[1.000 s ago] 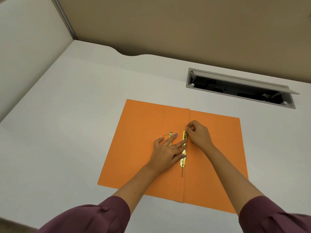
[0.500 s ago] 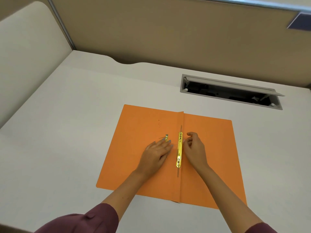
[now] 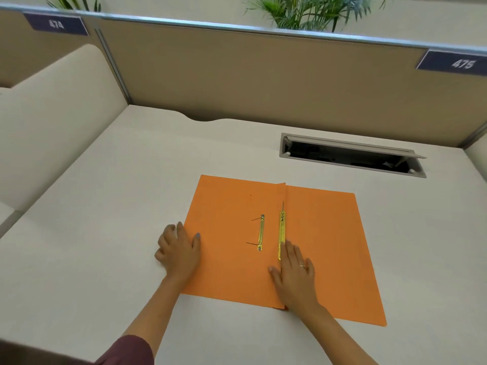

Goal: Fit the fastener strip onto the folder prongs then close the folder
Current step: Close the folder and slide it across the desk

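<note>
Now your left hand [image 3: 179, 250] lies flat and empty at the matte orange card folder's [image 3: 329, 246] 9 o'clock edge on the smooth pale surface [image 3: 105, 206]. Centrally, thin brass strips [image 3: 281, 234] gleam; your right hand [image 3: 293, 270] presses, fingers spread, at 6 o'clock.

One orange folder [image 3: 224, 246], lying open in two leaves on one tabletop [image 3: 105, 206]. Two brass fastener pieces: one strip [image 3: 281, 233] along the fold and one shorter bar [image 3: 261, 232] on the left leaf, with two thin prongs beside it. Two hands: one left hand [image 3: 179, 250], one right hand [image 3: 295, 272]. One cable hatch [image 3: 350, 155]. Two number plates, 474 [image 3: 56, 24] and 475 [image 3: 459, 63]. Two plants [image 3: 303, 11] behind the partition.
</note>
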Demonstrator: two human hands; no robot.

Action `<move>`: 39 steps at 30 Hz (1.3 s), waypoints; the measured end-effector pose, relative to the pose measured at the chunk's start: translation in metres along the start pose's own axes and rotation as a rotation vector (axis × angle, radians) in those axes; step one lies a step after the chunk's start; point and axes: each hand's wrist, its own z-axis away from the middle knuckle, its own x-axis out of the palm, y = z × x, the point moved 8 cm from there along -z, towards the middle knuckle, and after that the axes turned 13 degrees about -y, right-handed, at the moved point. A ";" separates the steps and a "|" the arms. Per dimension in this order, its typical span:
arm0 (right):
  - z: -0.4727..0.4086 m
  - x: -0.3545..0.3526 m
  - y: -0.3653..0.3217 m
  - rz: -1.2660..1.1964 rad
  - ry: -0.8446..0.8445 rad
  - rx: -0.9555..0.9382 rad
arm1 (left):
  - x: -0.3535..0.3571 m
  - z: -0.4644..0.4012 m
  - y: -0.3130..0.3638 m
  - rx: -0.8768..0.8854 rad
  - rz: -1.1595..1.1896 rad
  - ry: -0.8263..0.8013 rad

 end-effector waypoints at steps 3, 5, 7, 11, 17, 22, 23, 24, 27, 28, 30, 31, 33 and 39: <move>0.003 0.011 0.001 0.023 -0.059 0.023 | -0.010 -0.007 -0.002 -0.100 0.174 -0.020; 0.002 0.011 0.001 0.037 -0.077 0.027 | -0.015 -0.016 -0.009 -0.142 0.339 -0.055; 0.000 0.011 0.001 0.044 -0.101 0.030 | -0.020 -0.025 -0.014 -0.118 0.527 -0.111; -0.007 0.009 -0.001 0.026 -0.177 0.010 | -0.049 -0.036 -0.002 -0.002 0.568 -0.220; -0.017 -0.020 -0.025 -0.282 -0.272 -0.145 | -0.130 -0.028 0.043 0.234 0.387 -0.153; -0.010 -0.047 -0.023 -0.631 -0.245 -0.142 | -0.181 -0.001 0.088 0.357 0.287 -0.093; -0.009 -0.053 -0.021 -0.686 -0.231 -0.140 | -0.185 0.004 0.097 0.376 0.331 -0.121; -0.007 -0.057 -0.019 -0.736 -0.225 -0.131 | -0.183 0.011 0.106 0.395 0.389 -0.174; -0.003 -0.070 -0.012 -0.881 -0.265 -0.096 | -0.158 0.034 0.137 0.457 0.460 -0.404; -0.001 -0.074 -0.008 -0.932 -0.268 -0.086 | -0.142 0.041 0.146 0.465 0.441 -0.496; 0.003 -0.082 0.000 -1.046 -0.248 -0.052 | -0.101 0.053 0.155 0.460 0.351 -0.662; 0.005 -0.086 0.006 -1.115 -0.236 -0.026 | -0.079 0.057 0.156 0.456 0.294 -0.731; 0.009 -0.086 0.017 -1.263 -0.230 0.030 | -0.035 0.060 0.149 0.436 0.162 -0.817; 0.023 -0.074 0.059 -1.236 -0.218 0.239 | 0.037 0.041 0.099 0.273 -0.166 -0.616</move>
